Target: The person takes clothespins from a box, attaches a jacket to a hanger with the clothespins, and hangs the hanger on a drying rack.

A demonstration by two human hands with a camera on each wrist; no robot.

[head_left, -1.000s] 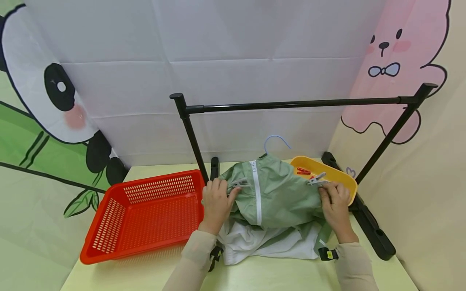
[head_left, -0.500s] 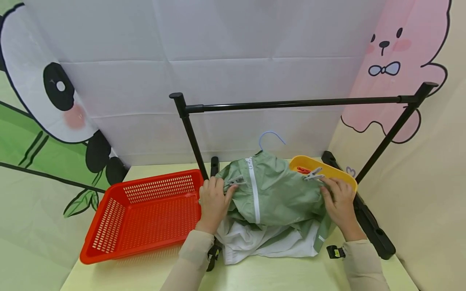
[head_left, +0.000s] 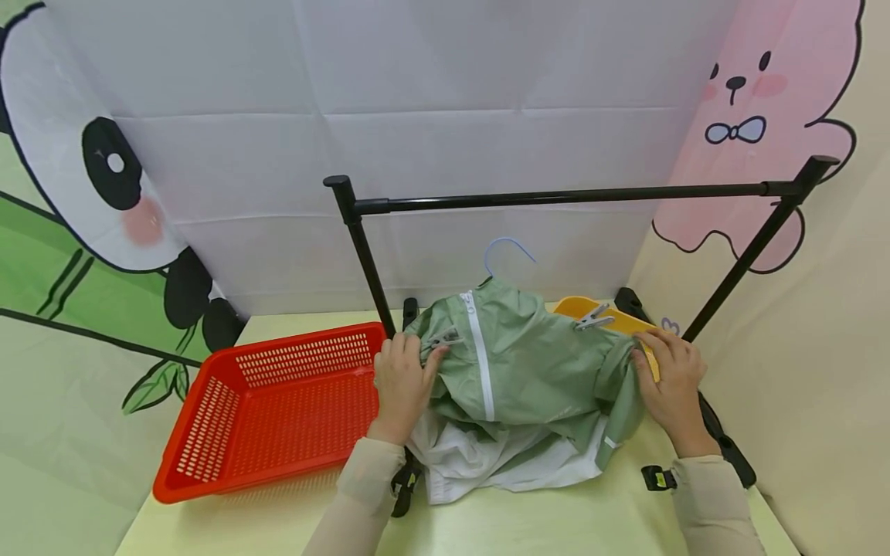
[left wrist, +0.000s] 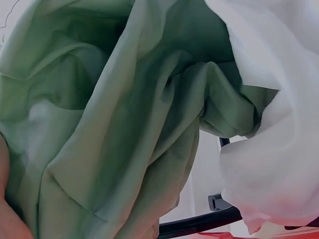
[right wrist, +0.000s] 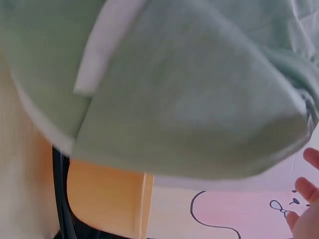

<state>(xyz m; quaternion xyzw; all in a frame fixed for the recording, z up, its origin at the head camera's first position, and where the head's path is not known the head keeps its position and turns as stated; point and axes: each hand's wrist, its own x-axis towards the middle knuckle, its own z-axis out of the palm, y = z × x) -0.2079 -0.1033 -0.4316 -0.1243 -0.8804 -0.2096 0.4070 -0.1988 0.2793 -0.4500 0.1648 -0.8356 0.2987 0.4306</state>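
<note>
A green jacket [head_left: 535, 355] with a white zipper is on a hanger whose blue hook [head_left: 506, 239] sticks up from the collar. One grey clothespin [head_left: 445, 338] is at its left shoulder, another grey clothespin [head_left: 594, 317] at its right shoulder. My left hand [head_left: 402, 386] grips the left shoulder, thumb in front, other fingers partly hidden by cloth. My right hand [head_left: 670, 382] is at the upper right sleeve; in the right wrist view its fingers [right wrist: 306, 189] are loosely spread beside the fabric. Beneath the jacket lies a white garment [head_left: 480, 467].
A red basket [head_left: 202, 432] stands at the left. Behind the right sleeve is a yellow tray [head_left: 577, 305], partly covered. A black rack with a crossbar [head_left: 556, 198] rises over the table [head_left: 528, 533], its right foot [head_left: 733, 455] beside my right hand.
My right hand has moved right, away from the right clothespin, to the sleeve. The jacket and hook have shifted up and left, and the left hand has moved slightly with them.
</note>
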